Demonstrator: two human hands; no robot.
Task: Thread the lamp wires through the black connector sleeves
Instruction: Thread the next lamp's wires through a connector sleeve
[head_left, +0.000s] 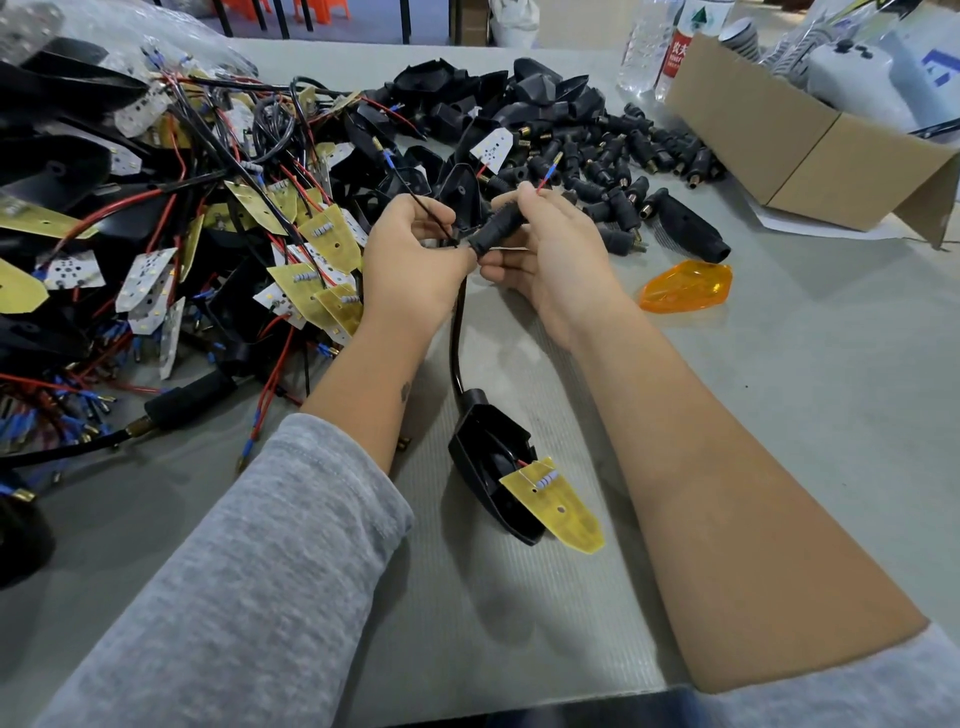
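Threading is under way above the grey table (779, 415), seen from the single head view. A black connector sleeve (497, 224) is pinched in the curled fingers of the right hand (540, 249), its long axis slanting from low at the left hand (415, 260) up and away toward the cardboard box (769, 135). A red wire (546, 176) with a blue terminal is seen emerging from the sleeve's far end, above the right hand. A thin black wire (423, 205) is pinched by the left hand just beside the sleeve's near mouth; whether it has entered cannot be told. The left hand is therefore judged the nearer to the opening, and the feed would run along the sleeve's axis, away from the body. Nearer the body than the sleeve, a black cable (456, 343) runs down to the lamp housing (493, 467) with its yellow board (561, 506), lying on the table. Spare sleeves (623, 171) are heaped beyond the sleeve, and an orange lens (685, 286) lies to its right.
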